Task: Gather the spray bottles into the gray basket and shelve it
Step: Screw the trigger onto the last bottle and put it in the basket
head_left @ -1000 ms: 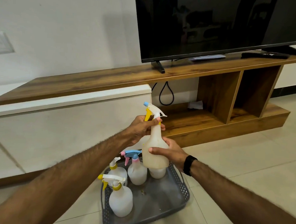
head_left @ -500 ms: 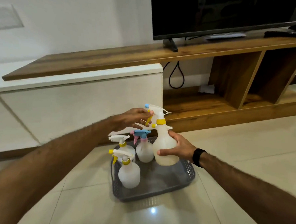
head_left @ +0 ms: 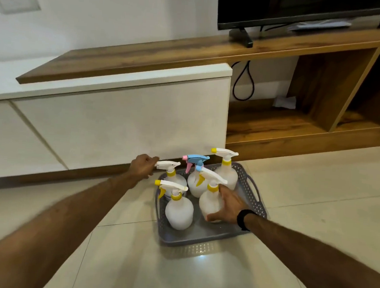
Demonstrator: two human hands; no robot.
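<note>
The right hand (head_left: 226,205) is wrapped around the round body of a spray bottle (head_left: 209,200) and holds it standing in the gray basket (head_left: 203,238). The thumb lies low on the bottle and the fingers go round the far side. If this hand lets go too fast or pulls back with a bump, the bottle could tip, since it looks tall with a big head on top. If it tips, it could knock the bottle with the blue and pink top (head_left: 195,179) just behind it, and that one could push the others.

The left hand (head_left: 143,166) is out to the side with loosely bent fingers and holds nothing. It is very near the white trigger of the back left bottle (head_left: 171,176). I cannot tell if it touches it. A small swipe there could knock that bottle down.

All five bottles stand in the basket, close together: the front left bottle (head_left: 178,207) and the back right bottle (head_left: 226,172) are the other two. The basket sits on the floor (head_left: 315,196) in front of the white cabinet (head_left: 119,121).

The basket is not yet on the wooden shelf (head_left: 274,124). I think lifting is the risky part. If the basket tilts, the bottles could slide, fall over, or tumble out over its low sides.
</note>
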